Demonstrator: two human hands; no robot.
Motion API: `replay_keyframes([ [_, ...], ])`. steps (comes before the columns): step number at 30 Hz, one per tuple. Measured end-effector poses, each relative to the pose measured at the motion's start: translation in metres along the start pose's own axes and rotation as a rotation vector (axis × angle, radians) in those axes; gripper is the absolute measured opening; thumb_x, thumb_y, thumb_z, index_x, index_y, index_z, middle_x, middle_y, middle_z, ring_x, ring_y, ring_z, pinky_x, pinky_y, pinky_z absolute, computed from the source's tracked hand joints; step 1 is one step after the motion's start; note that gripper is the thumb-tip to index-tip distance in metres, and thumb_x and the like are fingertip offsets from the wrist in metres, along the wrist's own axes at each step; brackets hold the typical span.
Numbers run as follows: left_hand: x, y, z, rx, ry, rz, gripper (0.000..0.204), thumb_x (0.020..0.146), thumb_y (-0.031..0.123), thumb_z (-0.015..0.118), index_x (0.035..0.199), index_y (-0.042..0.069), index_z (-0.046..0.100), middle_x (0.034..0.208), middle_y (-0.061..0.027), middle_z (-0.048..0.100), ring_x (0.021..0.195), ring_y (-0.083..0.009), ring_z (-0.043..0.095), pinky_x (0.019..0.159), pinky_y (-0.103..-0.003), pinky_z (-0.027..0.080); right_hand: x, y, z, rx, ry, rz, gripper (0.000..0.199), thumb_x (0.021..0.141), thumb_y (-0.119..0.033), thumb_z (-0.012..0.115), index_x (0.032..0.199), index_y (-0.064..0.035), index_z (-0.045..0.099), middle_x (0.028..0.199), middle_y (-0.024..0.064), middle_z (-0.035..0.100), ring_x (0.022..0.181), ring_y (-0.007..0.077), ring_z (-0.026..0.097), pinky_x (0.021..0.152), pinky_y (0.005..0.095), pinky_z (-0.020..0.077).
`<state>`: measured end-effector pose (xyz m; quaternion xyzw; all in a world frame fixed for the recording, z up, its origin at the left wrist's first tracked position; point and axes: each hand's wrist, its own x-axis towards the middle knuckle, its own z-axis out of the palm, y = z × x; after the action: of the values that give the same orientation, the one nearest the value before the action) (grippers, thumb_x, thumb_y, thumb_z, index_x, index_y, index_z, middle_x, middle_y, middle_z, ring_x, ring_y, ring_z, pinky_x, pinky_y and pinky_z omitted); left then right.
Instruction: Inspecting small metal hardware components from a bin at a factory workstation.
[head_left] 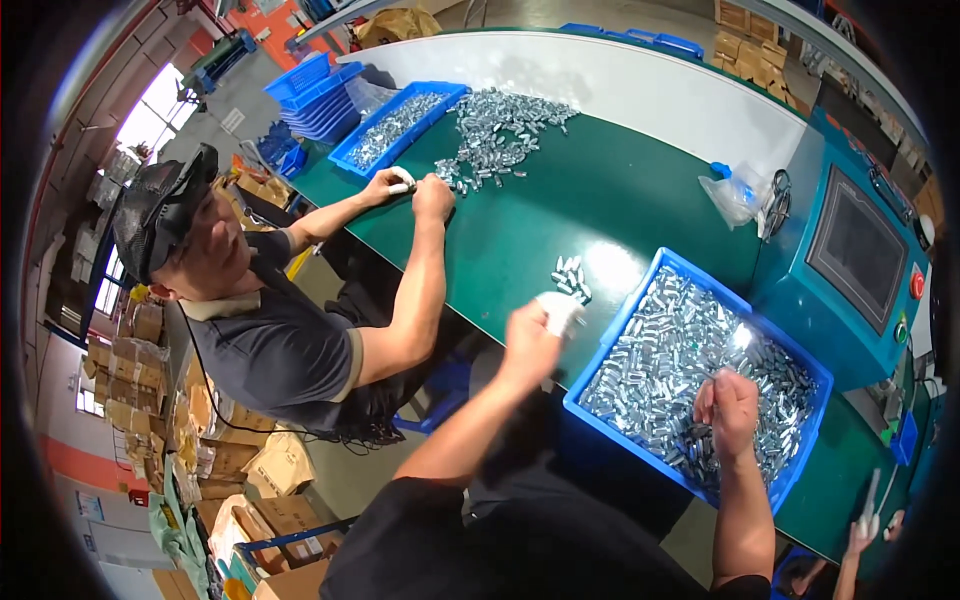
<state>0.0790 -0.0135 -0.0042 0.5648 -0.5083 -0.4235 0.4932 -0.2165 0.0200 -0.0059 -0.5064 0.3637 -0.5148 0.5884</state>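
Observation:
My left hand (pixel 535 340), with a white covering over its fingers, is above the green table near its front edge. It is blurred, and its fingers cannot be made out clearly. Just beyond it lies a small group of shiny metal cylindrical parts (pixel 570 275). To the right, a blue plastic bin (pixel 572 400) is filled with many similar loose metal parts (pixel 670 350). Over that bin my bare right hand (pixel 730 410) is held up, thumb and fingers curled together in a pinch. Whatever they hold is too small to name.
A person (pixel 260 310) at left handles small parts beside a larger pile (pixel 500 130) and a blue tray (pixel 440 92). A teal machine with a screen (pixel 860 250) stands at right. Nearby are a clear plastic bag (pixel 738 195) and scissors (pixel 777 205). Another person's hand (pixel 865 530) shows lower right.

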Motion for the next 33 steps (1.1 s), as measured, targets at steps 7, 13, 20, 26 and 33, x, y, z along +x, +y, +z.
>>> replay_keyframes([
  [7, -0.043, 0.014, 0.051, -0.339, -0.441, -0.052, 0.017, 0.093, 0.004, 0.062, 0.108, -0.002, 0.065, 0.092, -0.0099, 0.069, 0.08, -0.0147, 0.066, 0.072, -0.027, 0.054, -0.002, -0.004, 0.011, -0.448, -0.186, -0.003, 0.039, 0.096, -0.015, 0.049, 0.059, -0.0036, 0.052, 0.053, 0.0031, 0.053, 0.046, 0.0122, 0.049, 0.047, 0.0281, 0.0389],
  [13, -0.046, 0.022, 0.059, -0.23, -0.393, -0.115, 0.016, 0.092, 0.004, 0.063, 0.106, -0.001, 0.064, 0.088, -0.0106, 0.07, 0.077, -0.015, 0.068, 0.068, -0.026, 0.055, 0.005, -0.007, 0.016, -0.626, -0.158, -0.17, 0.032, 0.092, -0.017, 0.056, 0.063, -0.004, 0.052, 0.054, 0.0125, 0.051, 0.048, 0.0292, 0.051, 0.049, 0.0379, 0.0392],
  [20, -0.048, 0.016, 0.075, -0.317, -0.455, -0.163, 0.008, 0.091, 0.004, 0.063, 0.096, 0.002, 0.057, 0.081, -0.0098, 0.065, 0.064, -0.0142, 0.062, 0.055, -0.023, 0.049, 0.0, 0.004, 0.018, -0.684, -0.106, -0.343, 0.029, 0.092, -0.019, 0.056, 0.067, -0.0048, 0.056, 0.057, 0.0145, 0.054, 0.056, 0.0359, 0.057, 0.052, 0.0434, 0.0422],
  [26, -0.052, 0.019, 0.084, -0.096, -0.385, 0.277, 0.011, 0.088, -0.006, 0.062, 0.094, -0.001, 0.055, 0.091, -0.0104, 0.063, 0.072, -0.0133, 0.062, 0.066, -0.025, 0.052, -0.001, -0.009, 0.016, 0.061, -0.247, 0.299, 0.044, 0.099, -0.026, 0.049, 0.062, -0.0026, 0.053, 0.051, 0.0017, 0.048, 0.045, 0.0096, 0.048, 0.045, 0.0284, 0.0396],
  [33, -0.041, 0.017, 0.08, 0.026, -0.364, 0.368, 0.019, 0.084, -0.007, 0.067, 0.102, -0.004, 0.06, 0.09, -0.011, 0.068, 0.079, -0.015, 0.066, 0.072, -0.026, 0.054, 0.001, -0.012, 0.018, -0.059, -0.133, 0.128, 0.044, 0.098, -0.025, 0.05, 0.06, -0.0026, 0.053, 0.051, 0.0046, 0.05, 0.044, 0.0133, 0.049, 0.046, 0.0317, 0.0398],
])
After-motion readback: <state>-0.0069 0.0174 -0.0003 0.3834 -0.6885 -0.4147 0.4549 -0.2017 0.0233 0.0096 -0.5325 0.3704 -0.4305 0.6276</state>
